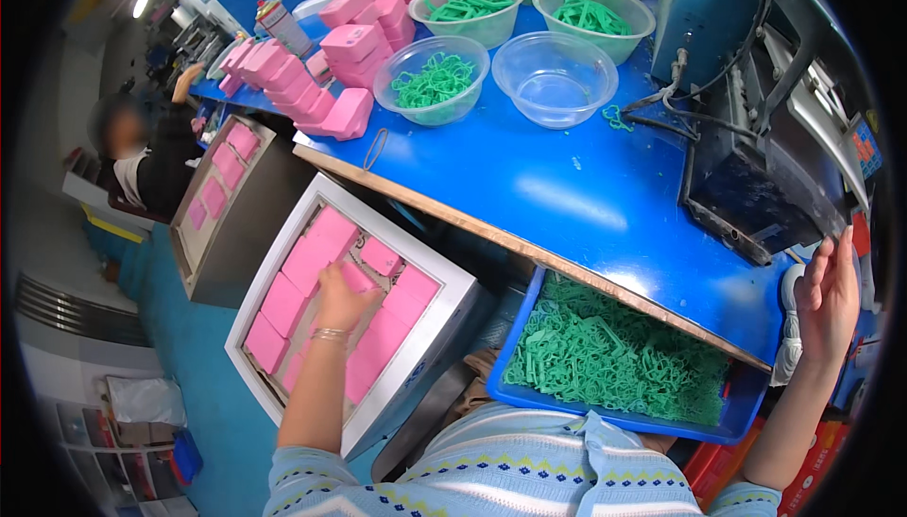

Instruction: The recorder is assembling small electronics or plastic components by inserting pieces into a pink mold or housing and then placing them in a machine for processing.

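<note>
My left hand (344,302) reaches into a white open-topped box (452,283) at the lower left, its fingers closed on a small pink block (358,277). Other pink blocks (307,251) lie side by side around it in the box. At the far right my right hand (828,295) is raised with its fingers stretched out and nothing in it. It is beside the lower end of a dark machine (770,158) with a metal lever, at the right end of the blue table (567,201); the frame does not show clearly whether they touch.
A blue bin (493,387) of green plastic scraps sits at my lap. Clear bowls, one with nothing in it (557,83), others with green pieces (435,81), line the table's back. Pink blocks (354,56) are stacked at the left. Another person (156,163) sits beyond a second box (231,234).
</note>
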Tool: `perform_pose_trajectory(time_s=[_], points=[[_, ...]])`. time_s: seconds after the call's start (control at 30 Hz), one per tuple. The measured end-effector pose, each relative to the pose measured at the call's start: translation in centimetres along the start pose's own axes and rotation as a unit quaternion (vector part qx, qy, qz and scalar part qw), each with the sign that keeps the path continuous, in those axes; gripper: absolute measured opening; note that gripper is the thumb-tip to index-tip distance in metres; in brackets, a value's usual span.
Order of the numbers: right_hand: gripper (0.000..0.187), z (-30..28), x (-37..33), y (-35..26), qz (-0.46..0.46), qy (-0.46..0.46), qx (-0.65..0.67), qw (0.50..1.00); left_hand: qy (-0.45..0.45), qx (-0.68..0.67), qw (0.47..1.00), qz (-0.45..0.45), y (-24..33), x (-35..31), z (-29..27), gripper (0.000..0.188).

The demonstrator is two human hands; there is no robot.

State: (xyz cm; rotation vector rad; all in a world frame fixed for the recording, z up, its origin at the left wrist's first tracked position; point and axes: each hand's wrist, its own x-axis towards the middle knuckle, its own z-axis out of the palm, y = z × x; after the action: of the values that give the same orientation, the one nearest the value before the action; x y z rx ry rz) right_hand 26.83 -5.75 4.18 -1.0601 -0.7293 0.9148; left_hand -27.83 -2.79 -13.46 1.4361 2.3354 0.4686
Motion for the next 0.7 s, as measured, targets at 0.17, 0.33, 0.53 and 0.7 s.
perform_pose_trajectory(time_s=[0.17, 0.33, 0.53, 0.7], points=[[0.031, -1.8, 0.7, 0.4, -0.001, -0.054, -0.016, 0.998, 0.035, 0.057, 0.997, 0.036, -0.4, 1.0, 2.6, 0.083], [0.03, -0.9, 0.4, 0.5, -0.005, -0.012, -0.004, 1.0, -0.047, 0.168, 0.984, 0.046, -6.3, 2.9, -2.3, 0.087], [0.031, 0.4, 0.0, 1.2, -0.026, 0.014, 0.029, 0.999, -0.087, 0.184, 0.979, 0.023, -5.9, -0.9, -4.2, 0.057], [0.025, 6.1, -6.1, 3.9, 0.022, -0.109, -0.045, 0.993, 0.024, 0.062, 0.993, 0.099, 0.9, -5.0, -4.2, 0.033]])
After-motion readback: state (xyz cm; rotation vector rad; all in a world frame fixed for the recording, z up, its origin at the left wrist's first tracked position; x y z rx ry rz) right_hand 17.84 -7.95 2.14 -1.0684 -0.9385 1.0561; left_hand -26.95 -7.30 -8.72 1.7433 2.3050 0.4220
